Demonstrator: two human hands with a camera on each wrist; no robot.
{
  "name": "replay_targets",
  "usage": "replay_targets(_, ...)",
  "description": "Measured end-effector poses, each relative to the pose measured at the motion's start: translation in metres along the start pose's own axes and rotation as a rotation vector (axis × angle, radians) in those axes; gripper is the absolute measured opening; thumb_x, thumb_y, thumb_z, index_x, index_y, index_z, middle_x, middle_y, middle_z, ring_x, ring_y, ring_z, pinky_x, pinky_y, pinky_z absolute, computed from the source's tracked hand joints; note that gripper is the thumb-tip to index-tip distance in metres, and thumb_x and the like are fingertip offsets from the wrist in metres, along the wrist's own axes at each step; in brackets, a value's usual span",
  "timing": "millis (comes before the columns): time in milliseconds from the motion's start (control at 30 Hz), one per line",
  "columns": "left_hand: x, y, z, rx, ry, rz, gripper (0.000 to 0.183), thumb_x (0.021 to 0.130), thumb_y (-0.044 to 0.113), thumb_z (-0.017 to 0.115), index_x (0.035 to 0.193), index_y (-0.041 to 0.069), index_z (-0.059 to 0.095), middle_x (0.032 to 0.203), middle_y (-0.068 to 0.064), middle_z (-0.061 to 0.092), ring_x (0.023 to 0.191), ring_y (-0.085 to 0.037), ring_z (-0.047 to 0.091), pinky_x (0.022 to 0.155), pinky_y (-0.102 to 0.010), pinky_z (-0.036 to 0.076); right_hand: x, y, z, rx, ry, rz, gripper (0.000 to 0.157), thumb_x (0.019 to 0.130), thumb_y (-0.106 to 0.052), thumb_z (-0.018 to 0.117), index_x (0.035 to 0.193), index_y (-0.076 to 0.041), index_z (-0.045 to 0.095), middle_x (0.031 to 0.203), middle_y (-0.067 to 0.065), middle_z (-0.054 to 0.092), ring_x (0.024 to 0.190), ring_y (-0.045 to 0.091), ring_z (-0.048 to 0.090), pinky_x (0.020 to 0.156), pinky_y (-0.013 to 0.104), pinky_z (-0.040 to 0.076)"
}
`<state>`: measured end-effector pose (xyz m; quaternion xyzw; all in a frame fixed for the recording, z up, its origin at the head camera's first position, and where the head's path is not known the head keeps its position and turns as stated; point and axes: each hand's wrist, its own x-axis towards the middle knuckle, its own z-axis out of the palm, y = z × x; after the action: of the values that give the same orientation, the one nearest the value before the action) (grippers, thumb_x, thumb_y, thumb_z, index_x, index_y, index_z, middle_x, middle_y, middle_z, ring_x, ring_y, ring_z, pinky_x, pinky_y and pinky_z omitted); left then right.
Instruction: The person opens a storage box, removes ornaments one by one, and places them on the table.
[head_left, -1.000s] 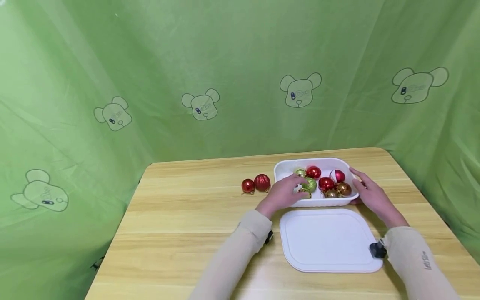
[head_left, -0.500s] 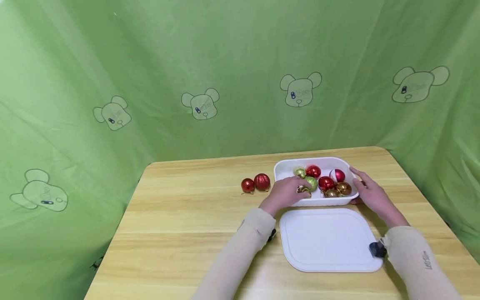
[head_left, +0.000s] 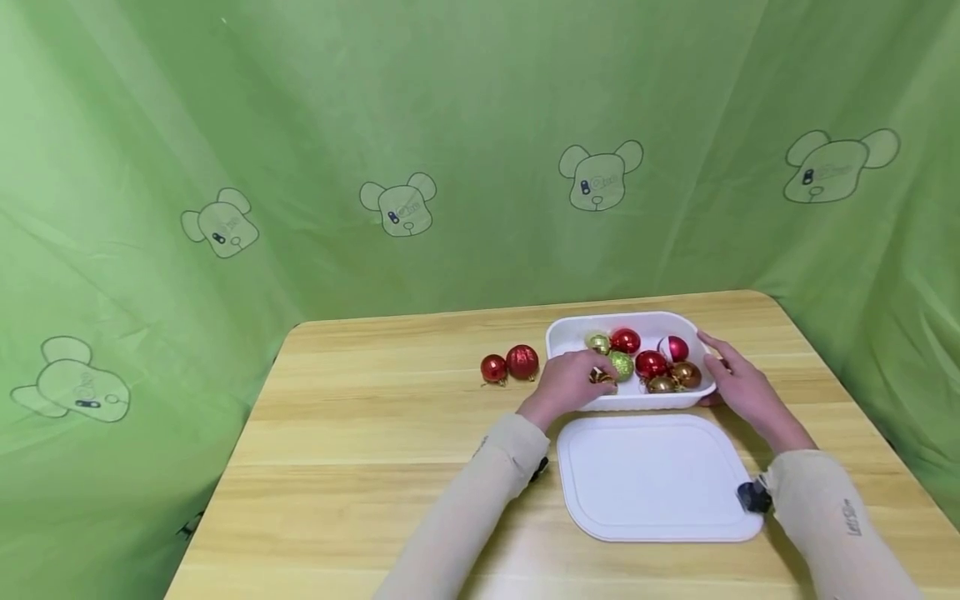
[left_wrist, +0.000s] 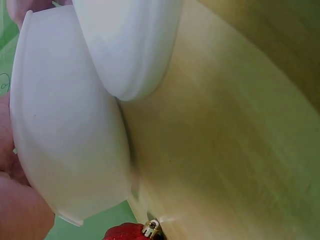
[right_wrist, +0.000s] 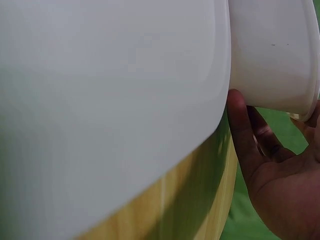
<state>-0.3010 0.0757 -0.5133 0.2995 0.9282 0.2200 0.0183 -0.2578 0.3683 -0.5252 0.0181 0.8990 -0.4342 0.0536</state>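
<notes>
A white rectangular box [head_left: 637, 403] holds several Christmas baubles in red, gold and green. My left hand [head_left: 567, 382] reaches over its left end, fingers bent down and pinching a small gold bauble [head_left: 602, 377], mostly hidden by the fingers. Beside those fingertips lies a glittery green bauble [head_left: 622, 366]. At the opposite end my right hand [head_left: 738, 385] grips the box, with the thumb and fingers spread between rim and base. Red baubles [head_left: 651, 364] and a brownish gold bauble [head_left: 686, 374] rest closer to that hand.
A white lid [head_left: 660, 479] lies flat on the wooden table [head_left: 360, 467] in front of the box. Left of the box sit two red baubles, one smaller and shiny [head_left: 493, 368], the other larger and matte [head_left: 522, 362]. A green curtain [head_left: 480, 100] hangs behind the table.
My left fingers have drawn in around the gold bauble, away from the green one. The right hand stays at the box's right end, and box and lid keep their places.
</notes>
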Motion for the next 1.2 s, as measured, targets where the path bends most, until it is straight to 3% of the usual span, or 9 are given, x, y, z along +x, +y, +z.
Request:
replay_targets(167,0.0002,0.0003,0.001,-0.012,0.013,-0.003,0.019,0.092,0.041,0.078,0.111,0.036,0.078,0.113,0.021,0.074,0.103,-0.001,0.067,0.088,-0.019,0.051,-0.0007,-0.0003,-0.0006,0.015,-0.002,-0.009,0.059,0.113,-0.042,0.027,0.167,-0.022,0.011,0.137,0.042,0.045,0.095,0.034,0.07,0.076,0.026,0.058)
replay_targets(467,0.0007,-0.0007,-0.0016,0.054,-0.002,0.015,0.023,0.096,0.043,0.073,0.117,0.035,0.076,0.115,0.018,0.075,0.103,-0.005,0.069,0.09,-0.024,0.053,-0.0001,-0.0018,-0.0003,0.022,-0.005,-0.008,0.06,0.113,-0.042,0.026,0.167,-0.023,0.01,0.138,0.043,0.043,0.09,0.029,0.071,0.074,0.024,0.059)
replay_targets(567,0.0015,0.0001,-0.0024,0.096,-0.029,0.027,0.025,0.099,0.044,0.069,0.122,0.036,0.074,0.118,0.016,0.075,0.104,-0.007,0.07,0.089,-0.025,0.053,0.0003,-0.0018,-0.0004,0.012,-0.005,-0.002,0.06,0.113,-0.043,0.025,0.167,-0.023,0.009,0.139,0.043,0.043,0.094,0.034,0.07,0.076,0.026,0.059)
replay_targets(700,0.0013,0.0004,-0.0031,0.099,-0.052,0.034,0.027,0.1,0.043,0.067,0.125,0.034,0.074,0.12,0.014,0.075,0.106,-0.009,0.07,0.089,-0.025,0.054,0.0006,-0.0011,0.0,0.002,-0.005,0.0,0.06,0.113,-0.044,0.025,0.167,-0.024,0.009,0.141,0.043,0.042,0.102,0.042,0.068,0.089,0.047,0.059)
replay_targets(800,0.0012,-0.0002,-0.0035,0.081,-0.048,0.036,0.027,0.099,0.043,0.069,0.123,0.033,0.074,0.119,0.014,0.075,0.105,-0.008,0.069,0.089,-0.025,0.054,0.0008,-0.0002,0.0002,0.007,-0.006,-0.002,0.059,0.113,-0.043,0.025,0.167,-0.025,0.008,0.142,0.044,0.042,0.104,0.046,0.067,0.098,0.065,0.05)
replay_targets(900,0.0013,-0.0018,-0.0021,0.054,-0.032,0.037,0.026,0.098,0.043,0.071,0.122,0.033,0.074,0.117,0.015,0.075,0.105,-0.007,0.069,0.09,-0.024,0.054,0.0011,0.0002,0.0003,0.019,-0.006,0.0,0.059,0.113,-0.044,0.026,0.167,-0.027,0.008,0.143,0.045,0.041,0.102,0.045,0.068,0.101,0.073,0.043)
replay_targets(1033,0.0009,-0.0039,0.0006,0.018,-0.002,0.041,0.026,0.096,0.043,0.073,0.12,0.033,0.074,0.117,0.015,0.074,0.105,-0.006,0.069,0.091,-0.024,0.054,0.0008,0.0,0.0003,0.026,-0.005,-0.001,0.059,0.113,-0.043,0.026,0.167,-0.026,0.008,0.142,0.045,0.042,0.098,0.042,0.07,0.101,0.073,0.043)
replay_targets(1200,-0.0005,-0.0042,0.0012,0.001,0.032,0.061,0.029,0.096,0.04,0.073,0.123,0.03,0.074,0.121,0.014,0.074,0.109,-0.008,0.069,0.096,-0.026,0.055,0.0002,-0.0015,0.0002,0.023,-0.003,-0.002,0.059,0.113,-0.042,0.026,0.167,-0.022,0.008,0.139,0.043,0.044,0.093,0.033,0.071,0.094,0.059,0.054)
